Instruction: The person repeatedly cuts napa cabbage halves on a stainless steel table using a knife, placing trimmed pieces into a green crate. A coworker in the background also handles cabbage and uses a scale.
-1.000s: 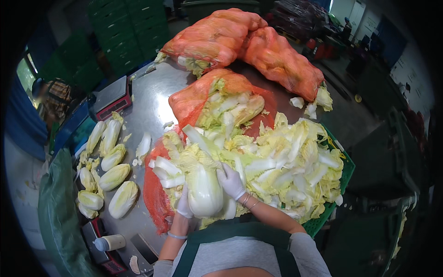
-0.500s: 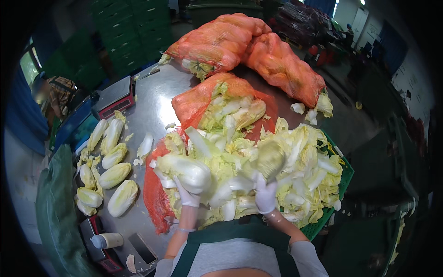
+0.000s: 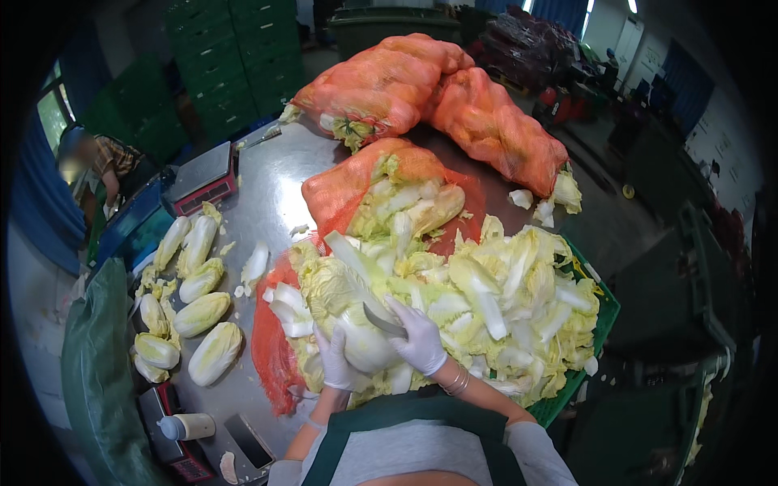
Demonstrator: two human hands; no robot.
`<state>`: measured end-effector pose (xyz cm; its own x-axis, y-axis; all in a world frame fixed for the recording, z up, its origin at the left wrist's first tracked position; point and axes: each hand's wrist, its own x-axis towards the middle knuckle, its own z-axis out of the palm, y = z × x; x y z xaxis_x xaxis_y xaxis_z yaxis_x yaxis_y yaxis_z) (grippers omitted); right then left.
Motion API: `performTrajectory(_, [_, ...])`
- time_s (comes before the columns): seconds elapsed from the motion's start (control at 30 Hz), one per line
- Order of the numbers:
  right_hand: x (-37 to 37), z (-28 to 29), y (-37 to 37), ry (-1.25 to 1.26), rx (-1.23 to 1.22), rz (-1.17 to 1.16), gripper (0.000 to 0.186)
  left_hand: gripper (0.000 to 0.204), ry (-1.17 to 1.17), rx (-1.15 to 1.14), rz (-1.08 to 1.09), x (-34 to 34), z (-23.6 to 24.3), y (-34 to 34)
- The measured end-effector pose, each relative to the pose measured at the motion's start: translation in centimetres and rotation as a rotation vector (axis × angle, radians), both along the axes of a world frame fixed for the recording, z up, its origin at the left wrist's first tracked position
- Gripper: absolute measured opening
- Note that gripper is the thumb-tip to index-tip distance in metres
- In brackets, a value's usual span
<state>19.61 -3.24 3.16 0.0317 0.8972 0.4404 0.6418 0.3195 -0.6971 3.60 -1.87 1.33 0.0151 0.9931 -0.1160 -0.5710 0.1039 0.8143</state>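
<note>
A large napa cabbage (image 3: pixel 332 296) lies tilted over a heap of loose leaves, its pale base toward me. My left hand (image 3: pixel 336 362), in a white glove, grips it along the lower left side. In my gloved right hand (image 3: pixel 420 336) is a knife (image 3: pixel 382 321), its curved blade against the right side of the cabbage; the handle is hidden by my fingers. Around both hands spread cut cabbage leaves (image 3: pixel 519 283), piled widest to the right.
Several trimmed cabbages (image 3: pixel 215 354) lie on the metal table (image 3: pixel 271 174) at left. An opened red mesh sack (image 3: pixel 332 190) and two full sacks (image 3: pixel 389 77) stand beyond. A scale (image 3: pixel 203 174), bottle (image 3: pixel 190 426), phone (image 3: pixel 250 441) and green crate (image 3: pixel 606 316) surround the work. Another person (image 3: pixel 113 166) works far left.
My right hand has come left from the leaf pile, leaving a leaf there, and the knife now meets the cabbage. The cabbage has turned, its leafy end now pointing away from me.
</note>
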Motion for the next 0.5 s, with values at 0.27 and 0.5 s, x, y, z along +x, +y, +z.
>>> performTrajectory(0.27, [8.0, -3.1, 2.3, 1.168, -0.44, -0.295, 0.033, 0.057, -0.325, -0.363, -0.466, -4.2, -4.3, 0.8])
performTrajectory(0.5, [4.6, -4.3, 0.9, 1.042, -0.501, 0.101, 0.045, 0.053, -0.367, -0.44, -0.626, -6.7, -4.9, 0.2])
